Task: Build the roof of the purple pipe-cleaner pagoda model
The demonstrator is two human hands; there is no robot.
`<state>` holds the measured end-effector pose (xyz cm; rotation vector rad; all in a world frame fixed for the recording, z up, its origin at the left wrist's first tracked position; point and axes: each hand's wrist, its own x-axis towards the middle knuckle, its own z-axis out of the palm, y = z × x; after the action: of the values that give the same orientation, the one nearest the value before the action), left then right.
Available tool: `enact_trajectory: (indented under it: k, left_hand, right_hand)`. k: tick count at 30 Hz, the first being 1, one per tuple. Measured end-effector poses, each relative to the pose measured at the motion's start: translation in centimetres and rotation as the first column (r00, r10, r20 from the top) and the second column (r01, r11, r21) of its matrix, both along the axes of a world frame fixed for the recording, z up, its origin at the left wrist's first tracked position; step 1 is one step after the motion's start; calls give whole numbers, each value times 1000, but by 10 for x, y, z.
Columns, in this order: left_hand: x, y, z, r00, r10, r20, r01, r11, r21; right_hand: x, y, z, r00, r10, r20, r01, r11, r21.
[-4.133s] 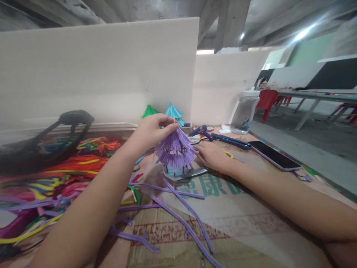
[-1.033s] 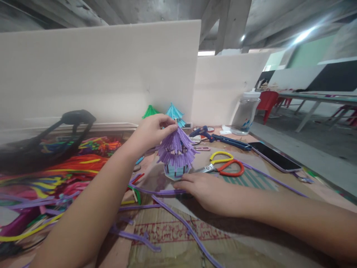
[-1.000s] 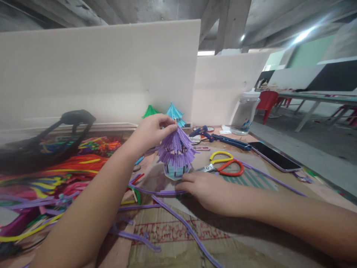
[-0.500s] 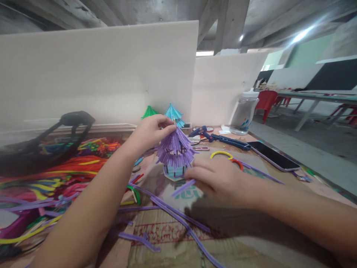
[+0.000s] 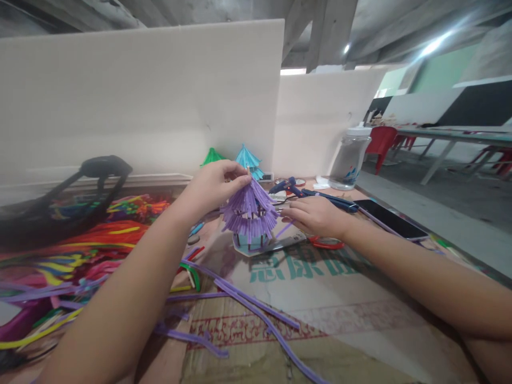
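A small pavilion model [image 5: 251,229] stands upright on the cardboard, with two tiers of roof made from purple pipe cleaners, dark posts and a pale blue base. My left hand [image 5: 218,184] pinches the tip of its roof between thumb and fingers. Just right of the model, my right hand [image 5: 316,217] is closed, fingers curled, on a thin purple pipe cleaner [image 5: 285,228] that pokes out below it; the fingertips are partly hidden. Below that hand lie red-handled scissors [image 5: 326,242], blades towards the model's base.
Loose purple pipe cleaners [image 5: 260,309] lie in front. Coloured pipe cleaners [image 5: 100,234] are heaped at left, near a black strap [image 5: 104,166]. Behind are a green roof model [image 5: 212,156], a blue one [image 5: 247,157], a glue gun [image 5: 286,185], a phone [image 5: 390,220] and a bottle [image 5: 350,160].
My right hand has moved up and right, away from the model's base, uncovering the scissors and the printed cardboard. My left hand stays on the roof tip.
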<state>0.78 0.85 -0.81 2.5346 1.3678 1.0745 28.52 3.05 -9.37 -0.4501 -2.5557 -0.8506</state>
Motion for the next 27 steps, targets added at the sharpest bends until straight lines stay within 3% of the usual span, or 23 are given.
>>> enact_trajectory:
  k: [23,27]
  left_hand:
    - [1,1,0,1000,14,-3,-14,1000,-6]
    - [-1,0,0,1000,-1,-3,1,1000,-7]
  right_hand:
    - [-2,1,-5,999,-39,13,39,999,8]
    - [-3,-3,-3,999,6,-51,-8,999,-32]
